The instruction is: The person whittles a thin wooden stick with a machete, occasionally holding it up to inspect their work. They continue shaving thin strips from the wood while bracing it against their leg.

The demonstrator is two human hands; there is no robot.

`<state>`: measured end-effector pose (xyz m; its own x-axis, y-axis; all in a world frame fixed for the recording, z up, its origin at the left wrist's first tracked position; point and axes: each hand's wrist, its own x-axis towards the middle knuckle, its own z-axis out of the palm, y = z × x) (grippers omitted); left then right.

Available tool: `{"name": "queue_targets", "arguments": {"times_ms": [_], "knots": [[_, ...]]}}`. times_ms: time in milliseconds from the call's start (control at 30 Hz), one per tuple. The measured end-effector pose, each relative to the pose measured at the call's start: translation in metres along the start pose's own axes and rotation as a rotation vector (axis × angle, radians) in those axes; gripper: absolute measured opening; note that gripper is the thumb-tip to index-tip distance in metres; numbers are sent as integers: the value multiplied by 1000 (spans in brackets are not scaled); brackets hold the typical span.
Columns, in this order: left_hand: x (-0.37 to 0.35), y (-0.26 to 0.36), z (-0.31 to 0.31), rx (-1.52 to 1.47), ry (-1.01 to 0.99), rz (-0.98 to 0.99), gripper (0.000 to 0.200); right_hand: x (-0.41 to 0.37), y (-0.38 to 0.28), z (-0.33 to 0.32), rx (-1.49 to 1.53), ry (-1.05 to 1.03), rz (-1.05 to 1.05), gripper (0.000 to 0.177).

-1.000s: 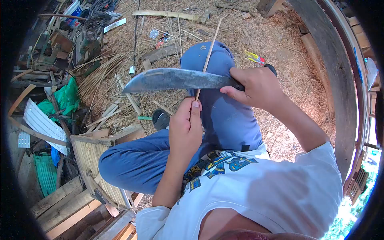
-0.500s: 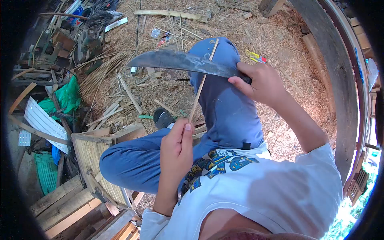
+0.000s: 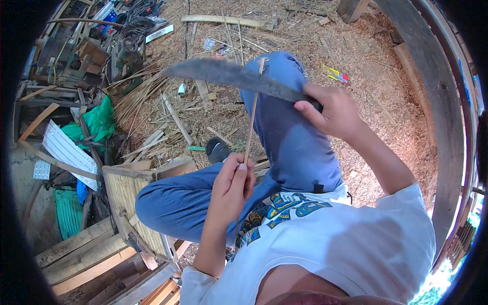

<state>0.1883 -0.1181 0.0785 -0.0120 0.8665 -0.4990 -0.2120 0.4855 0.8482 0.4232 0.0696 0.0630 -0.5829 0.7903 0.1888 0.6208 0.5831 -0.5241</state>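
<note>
My right hand (image 3: 334, 111) is closed around the handle of a machete (image 3: 216, 75), its long dark blade pointing left across my raised knee. The blade is slightly blurred and crosses over a thin wooden strip (image 3: 252, 122) near the strip's upper end. My left hand (image 3: 233, 185) grips that strip low down, between thumb and fingers, in front of my lap. From there the strip rises steeply along my blue trouser leg (image 3: 300, 147). The machete's handle is mostly hidden in my right fist.
Wood shavings (image 3: 366, 66) cover the ground. A bundle of thin strips (image 3: 134, 99) lies at the left, near a green plastic sheet (image 3: 99, 122). A bamboo-slat bench (image 3: 122, 195) stands beside my bent leg. A curved wooden beam (image 3: 432, 76) runs down the right side.
The strip stands more upright, its tip lower and further left. My left hand has come down a little and slightly right. The machete stays across the strip, now blurred. The whole view has shifted slightly.
</note>
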Motion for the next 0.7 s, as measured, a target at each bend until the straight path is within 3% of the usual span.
{"name": "queue_targets", "arguments": {"times_ms": [267,500,600,700], "knots": [[39,19,31,152,45,88,20,8,-9,-11,-119,-151,-88,51],[71,10,43,120,97,239,23,8,-4,-10,-160,-112,-151,55],[73,12,45,215,139,277,24,8,-4,-11,-167,-116,-133,56],[75,6,46,415,224,448,25,8,-5,-10,-188,-112,-113,56]]}}
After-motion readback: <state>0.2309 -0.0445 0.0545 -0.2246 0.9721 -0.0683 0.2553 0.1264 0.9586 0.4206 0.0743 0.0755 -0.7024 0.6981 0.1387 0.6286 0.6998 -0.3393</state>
